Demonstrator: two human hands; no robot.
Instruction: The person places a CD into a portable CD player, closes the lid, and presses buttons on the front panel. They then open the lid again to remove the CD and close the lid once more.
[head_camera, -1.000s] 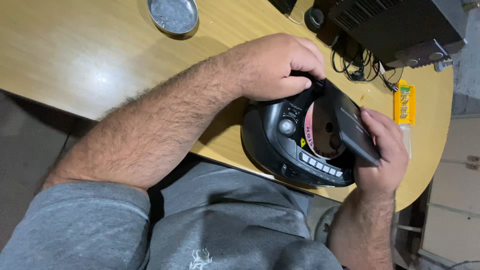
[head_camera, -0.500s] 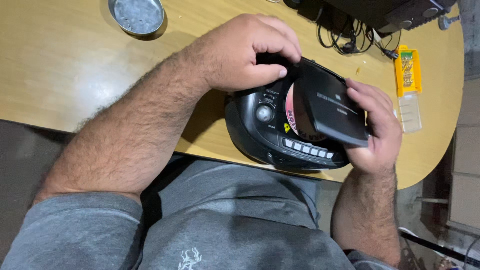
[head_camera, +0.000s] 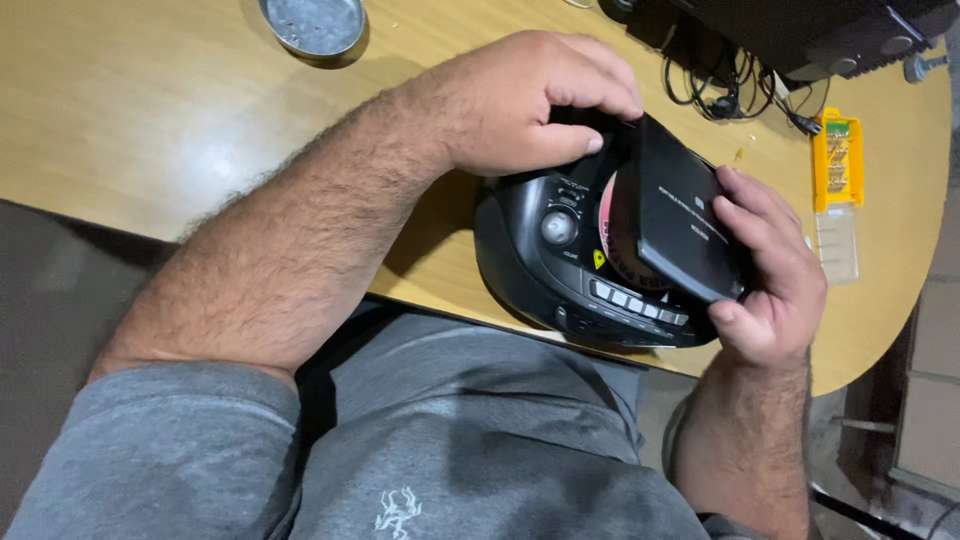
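My left hand (head_camera: 530, 100) grips the back of the black disc player (head_camera: 600, 270), which sits at the near edge of the wooden table (head_camera: 150, 110); my right hand (head_camera: 770, 270) holds its raised lid (head_camera: 680, 215) over the pink disc (head_camera: 612, 215). I judge slow, steady hinging safest. Cables (head_camera: 720, 80) crowd behind; open table lies left.

The raised lid (head_camera: 680, 215) hides most of the disc (head_camera: 618, 235); the left hand (head_camera: 525, 100) covers the player's (head_camera: 560, 265) far end.

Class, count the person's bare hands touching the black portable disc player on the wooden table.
2: the left hand grips its top rear edge; the right hand holds its open black lid.
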